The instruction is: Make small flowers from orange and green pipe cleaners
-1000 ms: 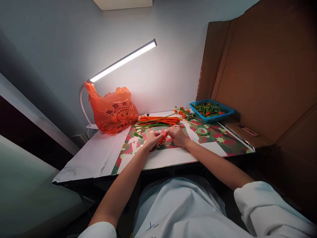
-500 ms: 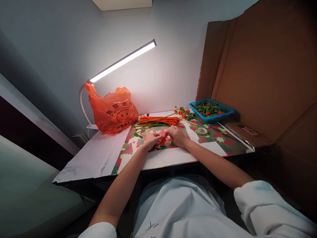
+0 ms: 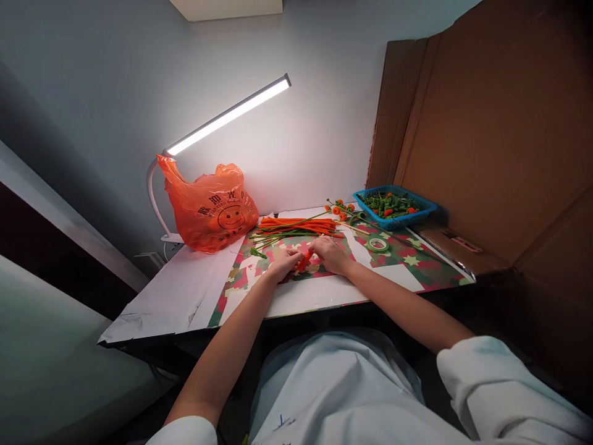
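Close over the middle of the patterned mat, my left hand (image 3: 283,264) and my right hand (image 3: 328,253) face each other with fingers pinched. Between them is a short, fuzzy orange pipe cleaner piece (image 3: 304,261), slanting up toward my right hand; its ends are partly hidden by my fingers. Just beyond my hands lies a pile of orange pipe cleaners (image 3: 296,225), with green pipe cleaners (image 3: 278,236) along its near side. A small looped green piece (image 3: 258,253) rests left of my left hand. A roll of green tape (image 3: 377,245) lies right of my right hand.
Orange pompom flowers on green stems (image 3: 340,210) lie at the back. A blue basket (image 3: 398,222) holds green and orange pieces. An orange plastic bag (image 3: 210,210) stands back left beneath a lit lamp (image 3: 231,114). Cardboard (image 3: 491,136) rises on the right.
Almost nothing differs. Both hands keep their pinch on the orange piece in the same spot; the view has shifted very slightly.
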{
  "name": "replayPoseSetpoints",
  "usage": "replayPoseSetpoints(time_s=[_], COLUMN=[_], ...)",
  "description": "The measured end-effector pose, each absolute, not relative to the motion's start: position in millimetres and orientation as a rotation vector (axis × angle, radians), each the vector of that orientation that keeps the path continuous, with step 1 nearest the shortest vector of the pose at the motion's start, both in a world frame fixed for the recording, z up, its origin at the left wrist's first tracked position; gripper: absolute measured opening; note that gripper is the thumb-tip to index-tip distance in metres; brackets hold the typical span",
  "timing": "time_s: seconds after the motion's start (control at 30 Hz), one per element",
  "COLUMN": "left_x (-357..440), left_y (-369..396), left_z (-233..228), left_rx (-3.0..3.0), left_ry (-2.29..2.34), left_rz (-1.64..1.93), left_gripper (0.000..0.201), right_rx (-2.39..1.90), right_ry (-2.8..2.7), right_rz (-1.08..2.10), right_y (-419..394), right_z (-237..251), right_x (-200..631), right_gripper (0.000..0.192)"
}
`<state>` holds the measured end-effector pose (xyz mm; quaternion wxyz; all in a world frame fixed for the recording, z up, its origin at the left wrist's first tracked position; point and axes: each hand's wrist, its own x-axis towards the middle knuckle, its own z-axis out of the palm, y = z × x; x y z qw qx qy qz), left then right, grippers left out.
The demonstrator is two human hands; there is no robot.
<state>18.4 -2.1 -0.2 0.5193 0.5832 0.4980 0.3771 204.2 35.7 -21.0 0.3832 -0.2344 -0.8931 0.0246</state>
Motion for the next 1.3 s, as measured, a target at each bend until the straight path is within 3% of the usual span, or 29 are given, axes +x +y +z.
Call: replayPoseSetpoints(time_s=[1.3], left_x=[20.8], left_y=[-0.8], left_z=[-0.7], left_rx=[1.22], left_ry=[0.931], left_rz=[0.907], left_gripper=[0.036], right_rx=[-0.615], right_ry=[-2.285], right_rz=[0.022], right_y=[30.5], right_z=[-16.8], right_x=[203.1], right_gripper=[0.028])
